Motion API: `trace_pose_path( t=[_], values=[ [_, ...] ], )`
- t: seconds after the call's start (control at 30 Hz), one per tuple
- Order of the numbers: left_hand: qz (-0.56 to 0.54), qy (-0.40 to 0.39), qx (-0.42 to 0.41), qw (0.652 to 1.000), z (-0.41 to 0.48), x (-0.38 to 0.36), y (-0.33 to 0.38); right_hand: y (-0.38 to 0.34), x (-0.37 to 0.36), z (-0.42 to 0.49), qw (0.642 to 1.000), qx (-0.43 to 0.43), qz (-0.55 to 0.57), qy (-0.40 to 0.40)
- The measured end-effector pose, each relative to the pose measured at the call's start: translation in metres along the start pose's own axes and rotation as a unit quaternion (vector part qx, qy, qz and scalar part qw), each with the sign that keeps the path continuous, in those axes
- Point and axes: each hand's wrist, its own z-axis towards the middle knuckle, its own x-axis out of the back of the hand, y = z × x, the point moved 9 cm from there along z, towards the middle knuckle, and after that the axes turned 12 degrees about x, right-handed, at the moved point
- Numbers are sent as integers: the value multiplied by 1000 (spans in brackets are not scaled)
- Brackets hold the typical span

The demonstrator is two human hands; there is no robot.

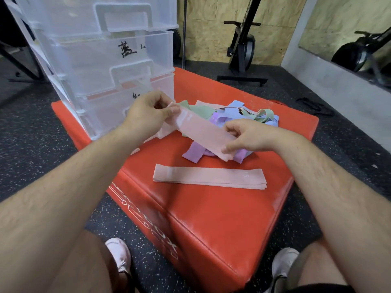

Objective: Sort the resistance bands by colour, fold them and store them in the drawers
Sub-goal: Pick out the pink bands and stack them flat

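A pink resistance band (203,134) is stretched flat between both hands above the red padded box (190,210). My left hand (148,113) pinches its far end and my right hand (251,135) pinches its near end. Another pink band (209,176) lies flat on the box, closer to me. Behind the held band sits a tangled pile of green, blue and purple bands (230,117). A clear plastic drawer unit (105,60) stands at the box's left rear, its drawers pulled out a little and marked with handwritten labels.
The box rests on a dark speckled rubber floor (31,140). An exercise bike (243,51) stands against the wooden back wall, and a mirror (349,39) hangs on the right. A black strap (313,106) lies on the floor. My knees and white shoes (120,254) are at the bottom.
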Motion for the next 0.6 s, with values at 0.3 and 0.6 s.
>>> trace_pose_path(
  t=[0.3, 0.6],
  values=[
    [14, -7, 69, 998, -6, 5, -45, 43, 14, -53, 994, -82, -63, -35],
    [147, 10, 117, 982, -22, -7, -105, 89, -23, -85, 969, -141, 205, 9]
  ],
)
